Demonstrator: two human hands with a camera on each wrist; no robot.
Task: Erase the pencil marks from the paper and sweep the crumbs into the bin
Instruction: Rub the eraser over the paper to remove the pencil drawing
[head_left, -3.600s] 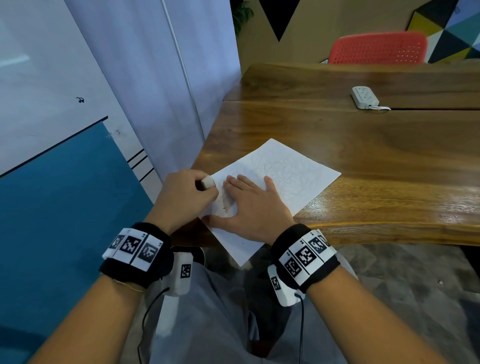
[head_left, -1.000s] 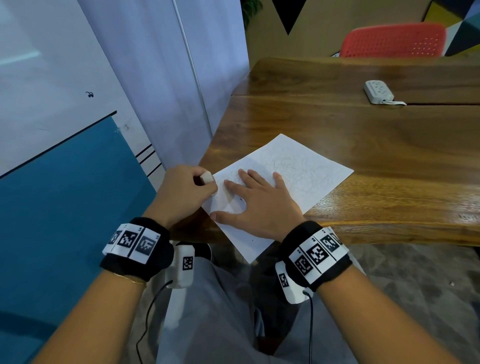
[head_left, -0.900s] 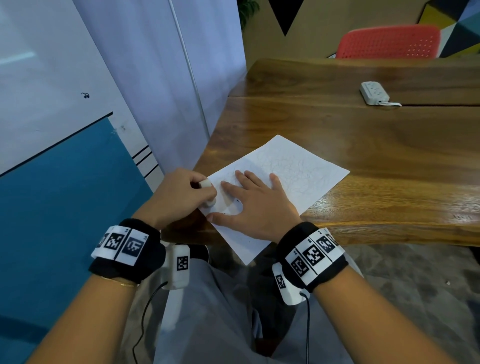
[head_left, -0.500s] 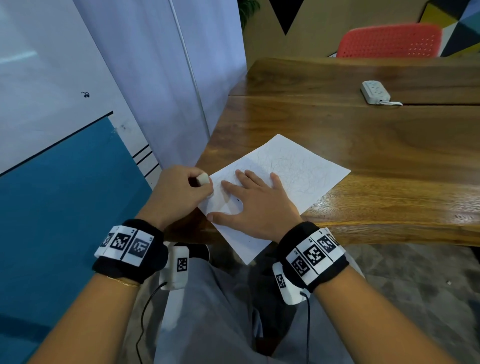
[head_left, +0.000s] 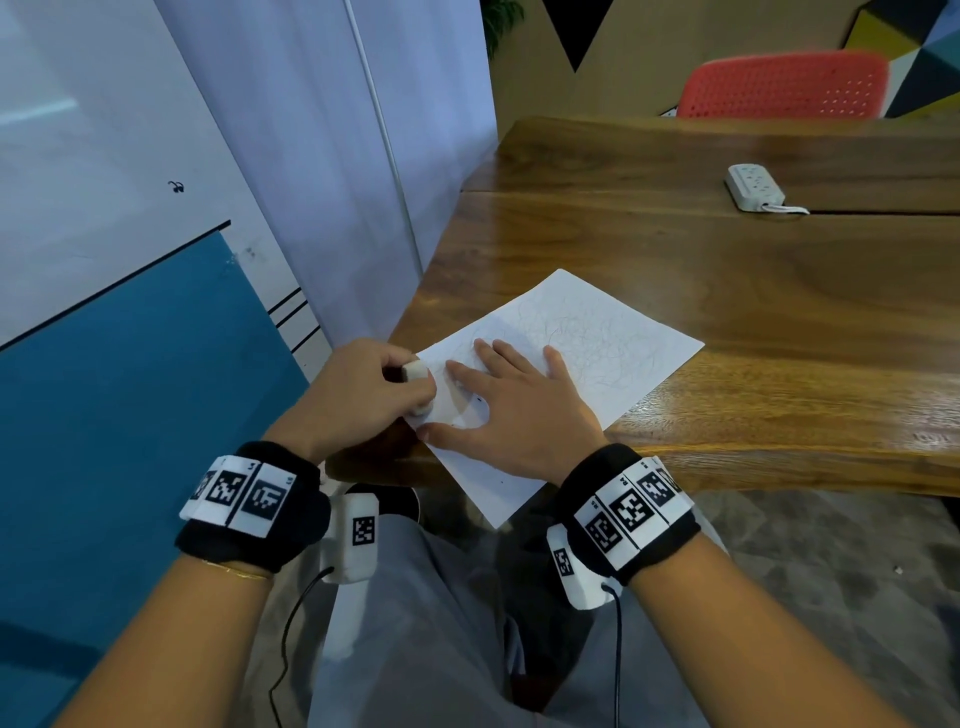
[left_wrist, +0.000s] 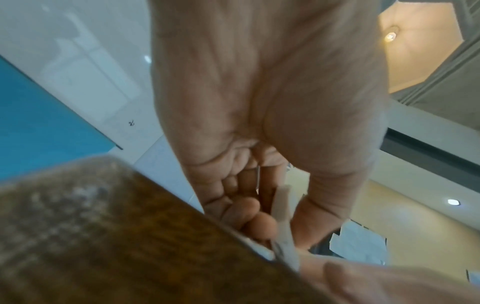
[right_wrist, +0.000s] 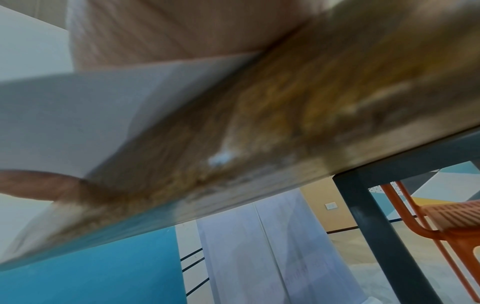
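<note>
A white sheet of paper (head_left: 597, 343) with faint pencil scribbles lies skewed at the near left corner of the wooden table (head_left: 779, 312), one corner hanging over the edge. My left hand (head_left: 395, 387) pinches a small white eraser (head_left: 415, 371) and holds it down on the paper's left edge. In the left wrist view the eraser (left_wrist: 281, 207) sits between thumb and curled fingers. My right hand (head_left: 514, 400) lies flat on the paper, fingers spread. A few dark specks (head_left: 478, 400) lie on the sheet by the thumb. No bin is in view.
A white power strip (head_left: 753, 187) lies at the far right of the table. A red chair (head_left: 784, 85) stands behind it. A white and blue wall (head_left: 156, 260) runs close on the left. The right wrist view shows the table's underside edge (right_wrist: 285, 123) and a dark leg (right_wrist: 376, 226).
My left hand has moved the eraser back and forth in short strokes at the paper's left edge. The right hand has stayed flat on the sheet.
</note>
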